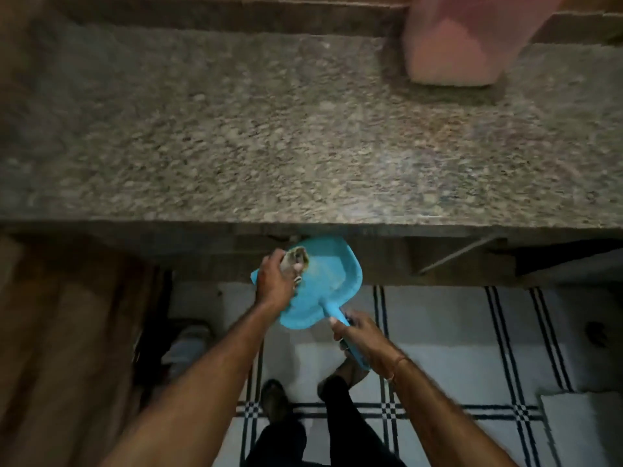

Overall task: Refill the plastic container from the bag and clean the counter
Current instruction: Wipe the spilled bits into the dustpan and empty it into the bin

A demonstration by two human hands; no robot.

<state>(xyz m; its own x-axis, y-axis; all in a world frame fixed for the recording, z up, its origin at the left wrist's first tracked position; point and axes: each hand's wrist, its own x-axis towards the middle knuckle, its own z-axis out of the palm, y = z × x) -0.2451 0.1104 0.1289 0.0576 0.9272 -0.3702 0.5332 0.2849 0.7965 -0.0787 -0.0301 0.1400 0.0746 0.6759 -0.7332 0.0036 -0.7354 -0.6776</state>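
A blue plastic dustpan [325, 281] hangs just below the front edge of the speckled granite counter [269, 146]. My right hand [360, 338] grips its blue handle. My left hand [278, 278] holds a crumpled greyish cloth [298, 261] over the pan's left side. A pink translucent plastic container [462, 38] stands at the back right of the counter, blurred, with a pinkish fill showing inside. No bag is in view.
Below the counter lies a white tiled floor [455, 332] with dark stripe lines. My legs and feet [276, 402] stand under my arms. A wooden panel [67, 348] fills the lower left. A thin metal rod [455, 256] slants under the counter edge.
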